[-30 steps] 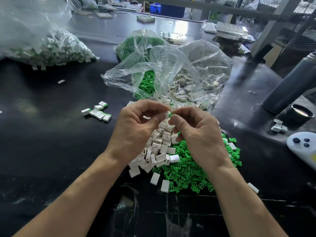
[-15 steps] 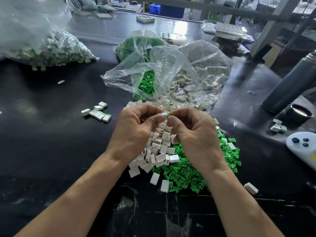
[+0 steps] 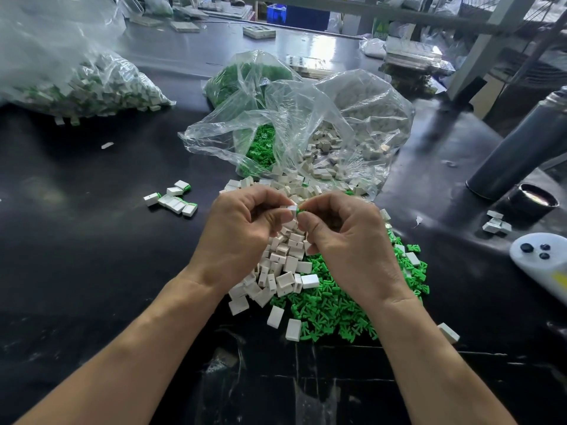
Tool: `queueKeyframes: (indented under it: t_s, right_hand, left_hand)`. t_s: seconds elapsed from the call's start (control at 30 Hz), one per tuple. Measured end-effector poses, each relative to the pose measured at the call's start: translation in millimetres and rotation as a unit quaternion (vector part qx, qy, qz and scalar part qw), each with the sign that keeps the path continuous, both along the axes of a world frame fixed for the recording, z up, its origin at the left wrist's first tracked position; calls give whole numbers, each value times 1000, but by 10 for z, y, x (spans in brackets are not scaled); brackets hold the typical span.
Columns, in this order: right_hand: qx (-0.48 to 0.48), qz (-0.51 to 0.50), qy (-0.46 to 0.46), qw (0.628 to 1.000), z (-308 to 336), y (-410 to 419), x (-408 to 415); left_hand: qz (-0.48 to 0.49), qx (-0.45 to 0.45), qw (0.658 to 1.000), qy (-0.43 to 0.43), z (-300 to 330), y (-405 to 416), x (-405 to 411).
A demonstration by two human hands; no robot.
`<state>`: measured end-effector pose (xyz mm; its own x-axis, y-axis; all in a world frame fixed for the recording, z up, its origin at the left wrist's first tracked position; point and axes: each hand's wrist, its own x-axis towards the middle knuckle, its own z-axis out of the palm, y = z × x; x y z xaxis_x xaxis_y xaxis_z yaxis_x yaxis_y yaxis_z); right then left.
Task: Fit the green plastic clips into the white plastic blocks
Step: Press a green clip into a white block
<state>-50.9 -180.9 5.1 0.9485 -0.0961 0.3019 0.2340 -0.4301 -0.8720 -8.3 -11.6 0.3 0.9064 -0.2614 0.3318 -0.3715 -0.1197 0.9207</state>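
Observation:
My left hand (image 3: 242, 228) pinches a small white block (image 3: 292, 208) between thumb and forefinger. My right hand (image 3: 346, 237) pinches a green clip (image 3: 301, 210) whose end meets the block's open side. Both hands hover above a heap of loose white blocks (image 3: 283, 265) and a heap of green clips (image 3: 334, 311) on the black table. Several finished blocks with green ends (image 3: 173, 199) lie in a small group to the left.
Open clear bags of green clips (image 3: 260, 148) and white blocks (image 3: 343, 148) lie behind the heaps. A big bag of finished pieces (image 3: 76, 84) sits far left. A grey cylinder (image 3: 521, 142), a black cap (image 3: 532, 202) and a white controller (image 3: 543, 259) stand at the right.
The hands have stayed pressed together over the heap and dipped slightly lower and nearer; the green clip now shows between the fingertips against the white block.

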Motion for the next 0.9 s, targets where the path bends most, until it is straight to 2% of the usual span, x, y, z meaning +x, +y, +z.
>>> queueKeyframes:
  t_s: [0.33,0.6,0.73,0.9]
  right_hand:
    - [-31,-4,-5,1000,0,12,-17]
    - [162,-9,-7,987,-16,74,-15]
    - [186,-10,-3,982,-1,60,-1]
    - [187,4,6,982,19,41,-4]
  left_hand:
    - [6,38,999,-21,6,-11,-12]
    - [14,-60,998,15,12,-68,-47]
    - [7,-74,996,48,13,-104,-60]
    - [8,-57,998,37,11,-61,-29]
